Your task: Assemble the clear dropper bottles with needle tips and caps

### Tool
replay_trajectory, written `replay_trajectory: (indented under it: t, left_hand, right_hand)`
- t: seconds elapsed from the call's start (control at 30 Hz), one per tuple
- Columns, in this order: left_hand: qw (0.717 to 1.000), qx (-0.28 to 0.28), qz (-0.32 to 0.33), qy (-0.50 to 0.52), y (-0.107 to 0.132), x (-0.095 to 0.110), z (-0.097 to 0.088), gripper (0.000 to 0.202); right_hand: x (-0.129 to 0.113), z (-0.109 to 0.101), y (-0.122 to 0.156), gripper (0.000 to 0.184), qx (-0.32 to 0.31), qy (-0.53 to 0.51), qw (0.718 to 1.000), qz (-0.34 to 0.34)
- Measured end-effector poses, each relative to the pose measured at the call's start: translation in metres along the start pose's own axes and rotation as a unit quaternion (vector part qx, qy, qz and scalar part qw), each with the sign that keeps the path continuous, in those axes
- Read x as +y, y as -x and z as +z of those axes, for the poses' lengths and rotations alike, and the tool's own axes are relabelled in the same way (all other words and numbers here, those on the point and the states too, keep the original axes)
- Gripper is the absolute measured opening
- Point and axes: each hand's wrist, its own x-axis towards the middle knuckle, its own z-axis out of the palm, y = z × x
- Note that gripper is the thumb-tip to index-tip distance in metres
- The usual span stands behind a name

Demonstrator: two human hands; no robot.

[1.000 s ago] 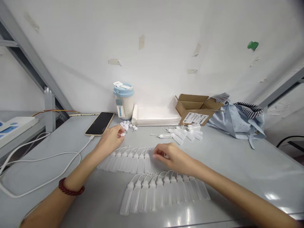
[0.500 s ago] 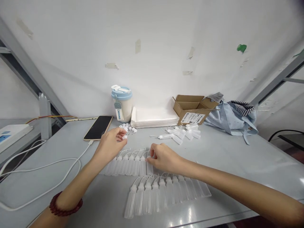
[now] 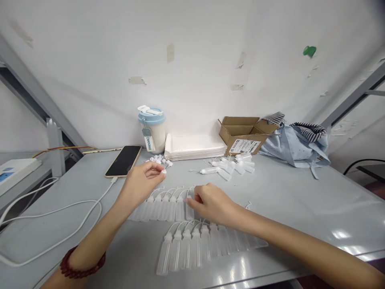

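Observation:
My left hand [image 3: 141, 182] hovers over the far row of small translucent bottles [image 3: 161, 204] and pinches a small white cap [image 3: 164, 171] between thumb and fingertips. My right hand [image 3: 212, 202] rests closed on the rightmost bottle of that row [image 3: 189, 206], gripping it near its neck. A nearer row of several bottles [image 3: 192, 247] lies flat on the grey table [image 3: 300, 200], partly under my right forearm. A little heap of loose white caps [image 3: 159, 160] sits beyond my left hand.
A phone [image 3: 124, 160] on a white cable [image 3: 60, 208] lies at the left. At the back stand a blue-lidded cup [image 3: 152, 128], a stack of white trays [image 3: 195, 146], an open cardboard box [image 3: 245, 134], loose bottles [image 3: 230, 166] and a blue bag [image 3: 296, 146].
My left hand has drawn the cap back from the heap and lifted it. My right hand moved left onto the end bottle of the far row and closed on it.

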Motion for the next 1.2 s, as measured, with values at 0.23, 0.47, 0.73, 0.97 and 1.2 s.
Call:
replay_trajectory:
  t: [0.23,0.47,0.73,0.97,1.2]
  left_hand:
    - [1.000,-0.001,0.004,0.015,0.003,0.004,0.001,0.022]
    - [0.999,-0.023,0.011,0.032,0.005,0.005,0.000,0.025]
    - [0.983,-0.095,-0.038,0.154,0.010,0.003,0.004,0.034]
    - [0.948,-0.155,-0.087,0.264,0.017,0.006,0.018,0.032]
    - [0.917,-0.162,-0.070,0.358,0.034,0.019,0.037,0.027]
  right_hand:
    - [-0.013,0.000,0.000,0.029,-0.056,0.081,0.995,-0.034]
    - [-0.010,0.003,-0.005,0.032,-0.061,0.105,0.993,-0.003]
    - [0.000,-0.010,-0.007,0.039,-0.028,0.043,0.999,-0.003]
    - [0.017,-0.032,-0.001,0.028,-0.111,-0.294,0.947,-0.073]
    - [0.028,-0.022,0.001,0.027,-0.254,-0.520,0.809,-0.108]
